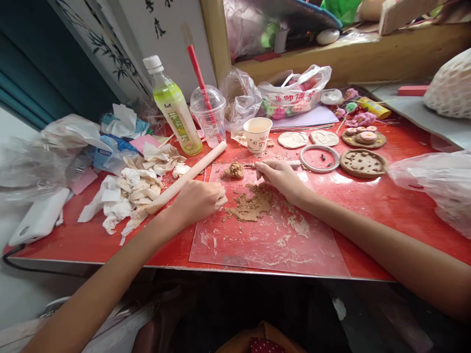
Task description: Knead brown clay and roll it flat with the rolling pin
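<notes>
My left hand (200,202) is closed with curled fingers at the left edge of the clear plastic sheet (235,250); what it holds, if anything, is hidden. My right hand (279,177) is closed around a thin clay tool (294,163), whose tip points left toward a crumbly brown clay lump (236,170). The tip and the lump look close together; whether they touch I cannot tell. Between my hands a flattened, torn patch of brown clay (253,205) sticks to the sheet. Paler scraps of clay (299,225) are smeared to its right.
A rolling pin (189,176) lies slantwise beside crumpled tissues (136,191). Behind stand a green drink bottle (175,108), a plastic cup (209,115) and a paper cup (257,133). At right are a ring (320,158), clay discs (363,162) and a plastic bag (439,181).
</notes>
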`<state>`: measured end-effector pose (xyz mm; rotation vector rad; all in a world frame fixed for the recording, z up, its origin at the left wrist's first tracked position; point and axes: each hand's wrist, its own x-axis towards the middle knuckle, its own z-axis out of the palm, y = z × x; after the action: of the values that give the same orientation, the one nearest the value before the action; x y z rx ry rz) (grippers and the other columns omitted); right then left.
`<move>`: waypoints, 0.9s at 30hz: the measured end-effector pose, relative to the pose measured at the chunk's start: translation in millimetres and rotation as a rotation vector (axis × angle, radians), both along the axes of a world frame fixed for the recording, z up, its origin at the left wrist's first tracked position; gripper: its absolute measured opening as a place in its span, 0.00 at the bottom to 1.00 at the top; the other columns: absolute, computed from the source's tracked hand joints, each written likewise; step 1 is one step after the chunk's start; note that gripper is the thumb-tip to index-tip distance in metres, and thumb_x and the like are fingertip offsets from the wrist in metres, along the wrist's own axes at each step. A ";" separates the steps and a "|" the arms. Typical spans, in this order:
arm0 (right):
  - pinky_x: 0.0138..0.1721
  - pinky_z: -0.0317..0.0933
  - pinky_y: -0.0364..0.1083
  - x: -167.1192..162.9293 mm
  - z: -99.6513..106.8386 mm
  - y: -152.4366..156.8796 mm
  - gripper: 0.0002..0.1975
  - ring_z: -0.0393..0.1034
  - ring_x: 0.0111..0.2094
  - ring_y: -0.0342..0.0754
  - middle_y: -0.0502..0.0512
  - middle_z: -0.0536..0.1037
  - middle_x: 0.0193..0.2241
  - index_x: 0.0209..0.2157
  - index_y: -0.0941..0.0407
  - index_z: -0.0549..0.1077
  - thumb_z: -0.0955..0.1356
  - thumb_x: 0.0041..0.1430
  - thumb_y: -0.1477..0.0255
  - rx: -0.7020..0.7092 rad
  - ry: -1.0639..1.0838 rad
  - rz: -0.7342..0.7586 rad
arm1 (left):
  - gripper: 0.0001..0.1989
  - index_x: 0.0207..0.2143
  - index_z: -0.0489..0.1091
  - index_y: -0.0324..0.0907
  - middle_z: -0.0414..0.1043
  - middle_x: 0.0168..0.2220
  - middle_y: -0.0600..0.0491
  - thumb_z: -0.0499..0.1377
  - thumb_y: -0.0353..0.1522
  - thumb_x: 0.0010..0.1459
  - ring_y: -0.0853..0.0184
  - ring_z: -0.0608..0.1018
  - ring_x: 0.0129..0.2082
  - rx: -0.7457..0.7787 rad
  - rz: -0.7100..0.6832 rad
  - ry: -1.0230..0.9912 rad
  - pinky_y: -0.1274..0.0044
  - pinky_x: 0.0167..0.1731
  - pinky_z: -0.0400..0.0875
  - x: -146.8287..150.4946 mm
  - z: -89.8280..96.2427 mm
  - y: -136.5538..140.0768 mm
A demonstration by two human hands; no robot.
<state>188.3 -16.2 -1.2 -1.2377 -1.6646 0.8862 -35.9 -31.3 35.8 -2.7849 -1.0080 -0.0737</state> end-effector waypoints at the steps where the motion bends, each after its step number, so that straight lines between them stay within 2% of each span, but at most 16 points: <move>1: 0.23 0.46 0.43 0.1 0.0 -0.2 0.19 0.51 0.19 0.39 0.46 0.57 0.14 0.19 0.57 0.66 0.60 0.60 0.65 -0.004 -0.005 0.001 | 0.17 0.17 0.61 0.39 0.64 0.18 0.55 0.49 0.30 0.59 0.74 0.61 0.18 0.018 0.004 0.001 0.76 0.20 0.45 -5.8 1.6 -2.4; 5: 0.22 0.44 0.43 -0.9 0.9 -1.3 0.19 0.49 0.18 0.38 0.45 0.56 0.13 0.18 0.57 0.65 0.60 0.60 0.65 -0.026 -0.012 -0.014 | 0.17 0.17 0.61 0.38 0.64 0.18 0.55 0.49 0.31 0.58 0.74 0.60 0.18 -0.020 0.012 0.043 0.76 0.20 0.44 -16.0 -2.6 -11.0; 9: 0.23 0.45 0.42 -2.5 2.7 -2.1 0.18 0.50 0.18 0.38 0.45 0.57 0.14 0.19 0.57 0.65 0.60 0.60 0.66 -0.031 0.000 -0.004 | 0.17 0.16 0.58 0.38 0.62 0.18 0.56 0.49 0.29 0.57 0.74 0.60 0.19 -0.107 0.023 -0.006 0.76 0.20 0.44 -6.8 -12.2 -9.3; 14: 0.23 0.46 0.43 -5.7 5.8 -2.3 0.17 0.51 0.18 0.38 0.45 0.57 0.14 0.18 0.58 0.65 0.60 0.59 0.67 -0.048 -0.013 -0.019 | 0.16 0.15 0.57 0.39 0.60 0.18 0.56 0.48 0.28 0.56 0.74 0.58 0.19 -0.171 -0.048 -0.035 0.77 0.21 0.44 3.4 -14.5 -1.1; 23: 0.25 0.48 0.43 -10.3 3.5 2.2 0.16 0.55 0.20 0.39 0.47 0.61 0.15 0.17 0.57 0.65 0.60 0.58 0.69 -0.010 -0.043 -0.036 | 0.14 0.18 0.63 0.39 0.65 0.20 0.55 0.48 0.27 0.55 0.73 0.58 0.18 -0.066 -0.106 -0.035 0.75 0.20 0.43 30.3 -17.5 2.2; 27: 0.24 0.48 0.43 -10.0 3.8 0.8 0.16 0.54 0.20 0.39 0.46 0.59 0.15 0.18 0.57 0.65 0.61 0.57 0.67 -0.021 -0.033 -0.040 | 0.14 0.18 0.64 0.39 0.67 0.21 0.54 0.49 0.28 0.55 0.72 0.61 0.19 -0.033 -0.072 -0.053 0.75 0.20 0.44 39.5 -17.5 2.2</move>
<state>178.3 -15.4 2.5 -1.3020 -1.6545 0.8649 3.6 -29.1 18.3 -2.8634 -0.9282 -0.1433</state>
